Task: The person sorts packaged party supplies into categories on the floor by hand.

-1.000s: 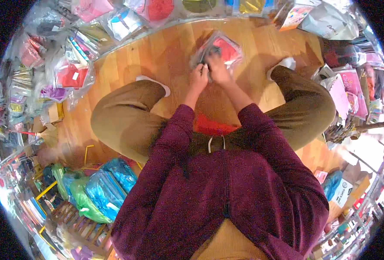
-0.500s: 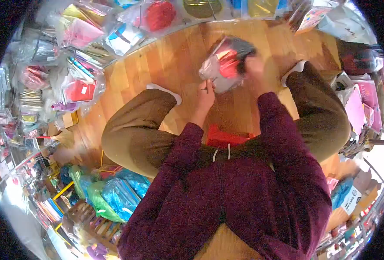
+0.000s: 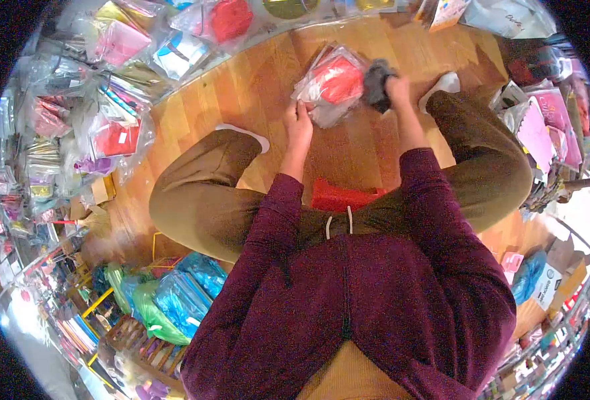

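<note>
A clear plastic packet with red and white contents (image 3: 338, 80) lies on the wooden floor between my feet. At its lower left corner my left hand (image 3: 299, 120) pinches the plastic edge. My right hand (image 3: 398, 90) is closed on a dark grey cloth (image 3: 377, 85), just right of the packet. The cloth looks bunched and slightly blurred, and its left edge is close to the packet's right side. Close to my lap, a red object (image 3: 341, 195) rests on the floor, partly hidden by my trousers.
Plastic-wrapped packets (image 3: 118, 140) line the left side and the top. Blue and green bags (image 3: 178, 297) sit at the lower left. Pink cards (image 3: 541, 133) stand at the right, and a cardboard box (image 3: 565, 277) is at the lower right.
The grey cloth was over the packet's upper right part and is now off to its right, showing more of the red contents. My left hand still holds the lower edge.
</note>
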Demonstrator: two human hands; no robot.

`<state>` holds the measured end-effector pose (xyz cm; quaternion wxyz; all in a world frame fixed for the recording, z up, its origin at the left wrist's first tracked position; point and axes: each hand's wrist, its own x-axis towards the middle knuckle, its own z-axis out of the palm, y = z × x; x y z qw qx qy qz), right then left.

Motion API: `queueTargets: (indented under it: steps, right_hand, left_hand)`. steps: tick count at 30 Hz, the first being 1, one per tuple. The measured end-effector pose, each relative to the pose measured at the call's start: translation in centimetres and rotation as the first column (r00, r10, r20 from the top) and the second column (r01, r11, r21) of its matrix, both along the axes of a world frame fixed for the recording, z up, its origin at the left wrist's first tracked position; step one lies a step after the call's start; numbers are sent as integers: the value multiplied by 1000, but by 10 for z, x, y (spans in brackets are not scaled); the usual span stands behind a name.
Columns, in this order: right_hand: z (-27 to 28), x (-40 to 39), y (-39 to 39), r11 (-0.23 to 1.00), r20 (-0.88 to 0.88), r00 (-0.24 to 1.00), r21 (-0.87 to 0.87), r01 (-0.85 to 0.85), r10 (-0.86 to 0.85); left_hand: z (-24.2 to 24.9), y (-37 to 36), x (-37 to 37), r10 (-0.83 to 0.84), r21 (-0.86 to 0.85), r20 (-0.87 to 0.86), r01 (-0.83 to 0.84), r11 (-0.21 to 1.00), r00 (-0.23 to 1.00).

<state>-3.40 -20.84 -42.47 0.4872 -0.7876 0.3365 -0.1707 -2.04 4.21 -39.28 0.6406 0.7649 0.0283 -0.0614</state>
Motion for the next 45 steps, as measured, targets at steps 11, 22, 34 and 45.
queueTargets:
  steps: [11, 22, 34, 45]
  right_hand:
    - [-28, -6, 59, 928, -542, 840, -293, -229, 36]
    - [-37, 4, 54, 909, -61, 997, 416, -25, 55]
    - [38, 0, 87, 575, 357, 790, 546, -609, 499]
    - [45, 4, 41, 775, 246, 961, 581, -250, 127]
  left_hand:
    - [19, 1, -7, -15, -207, -150, -16, 978, 988]
    - [58, -11, 1, -210, 354, 226, 121, 928, 951]
    - [53, -11, 36, -164, 190, -249, 215, 958, 955]
    - [19, 6, 42, -50, 394, -103, 87, 915, 993]
